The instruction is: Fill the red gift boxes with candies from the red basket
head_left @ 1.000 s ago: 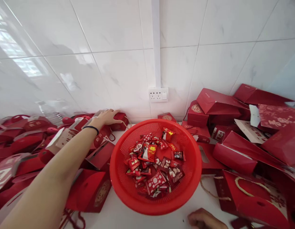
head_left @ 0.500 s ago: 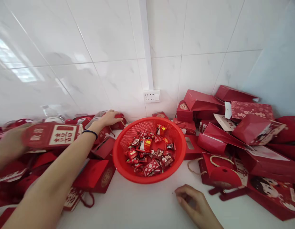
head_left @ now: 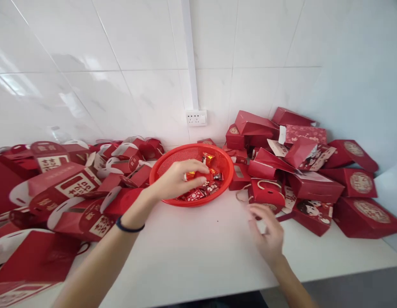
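Observation:
My left hand (head_left: 179, 177), with a dark band on the wrist, hovers over the red plastic basket (head_left: 157, 169); its fingers are apart and nothing shows in them. Wrapped candies (head_left: 195, 195) lie in the basket, partly hidden by that hand. My right hand (head_left: 267, 231) is above the white table (head_left: 185, 256), beside a red box with a rope handle (head_left: 265, 192). Its fingers are curled but apart, slightly blurred, with nothing visible between them.
Red gift boxes (head_left: 70, 184) are piled along the left side. More red boxes (head_left: 314, 186) are heaped on the right. A tiled wall (head_left: 147, 98) with a socket (head_left: 196, 118) stands behind. The table's front edge (head_left: 330, 277) shows.
My left hand has moved right from the left boxes to over the basket. My right hand has risen nearer the right boxes. The other hand with a box at far left is gone; the view has shifted.

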`<state>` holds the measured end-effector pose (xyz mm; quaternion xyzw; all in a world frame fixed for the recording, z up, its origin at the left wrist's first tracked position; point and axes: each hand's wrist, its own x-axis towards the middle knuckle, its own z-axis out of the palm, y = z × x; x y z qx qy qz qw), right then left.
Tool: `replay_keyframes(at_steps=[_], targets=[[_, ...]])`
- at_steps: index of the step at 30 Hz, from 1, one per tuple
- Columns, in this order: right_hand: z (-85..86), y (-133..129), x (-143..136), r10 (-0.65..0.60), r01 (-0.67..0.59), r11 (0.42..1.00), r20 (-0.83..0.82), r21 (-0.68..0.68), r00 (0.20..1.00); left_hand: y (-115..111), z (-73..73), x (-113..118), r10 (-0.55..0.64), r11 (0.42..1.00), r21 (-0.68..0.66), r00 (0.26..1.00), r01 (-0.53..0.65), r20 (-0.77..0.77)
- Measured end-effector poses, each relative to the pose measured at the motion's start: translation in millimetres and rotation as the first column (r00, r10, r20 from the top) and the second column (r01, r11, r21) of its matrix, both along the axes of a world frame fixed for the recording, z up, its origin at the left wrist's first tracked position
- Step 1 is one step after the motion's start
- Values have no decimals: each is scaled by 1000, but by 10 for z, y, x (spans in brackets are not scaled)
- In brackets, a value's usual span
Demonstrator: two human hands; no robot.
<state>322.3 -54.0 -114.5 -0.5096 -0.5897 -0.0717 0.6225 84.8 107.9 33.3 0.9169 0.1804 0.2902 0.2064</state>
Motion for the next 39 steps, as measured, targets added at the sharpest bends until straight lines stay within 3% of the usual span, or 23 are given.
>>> replay_keyframes(at_steps=[3,5,7,9,12,17,21,25,29,33,39], targets=[[114,-41,364,-318,319,946,-26,53,948,-275,-115,70,-101,995,-19,995,101,-3],[126,-25,606,-388,389,919,41,-54,921,-411,-176,108,-140,989,-47,990,139,-10],[97,3,781,-370,380,904,86,-194,925,-517,-224,149,-180,981,-78,983,177,-30],[65,15,864,-305,306,911,46,-277,951,-591,-267,187,-222,970,-106,974,217,-42],[92,-37,828,-183,141,946,-122,-291,975,-649,-328,214,-247,960,-143,968,241,-28],[282,-288,441,31,-126,951,-318,-284,948,-741,-436,141,-176,968,-173,983,181,44],[301,-464,-48,238,-288,924,-211,-252,948,-883,-567,12,-22,976,-217,1000,21,-2],[226,-519,-409,429,-433,861,-75,-267,900,-992,-723,-133,64,963,-255,993,-87,-95],[194,-502,-533,501,-489,823,-36,-289,865,-1057,-795,-211,200,947,-223,969,-229,-148],[216,-457,-593,538,-523,801,-32,-291,842,-1112,-759,-184,333,908,-177,910,-380,-247],[249,-385,-673,597,-585,762,-48,-278,801,-1141,-686,-118,384,869,-165,846,-467,-371]])
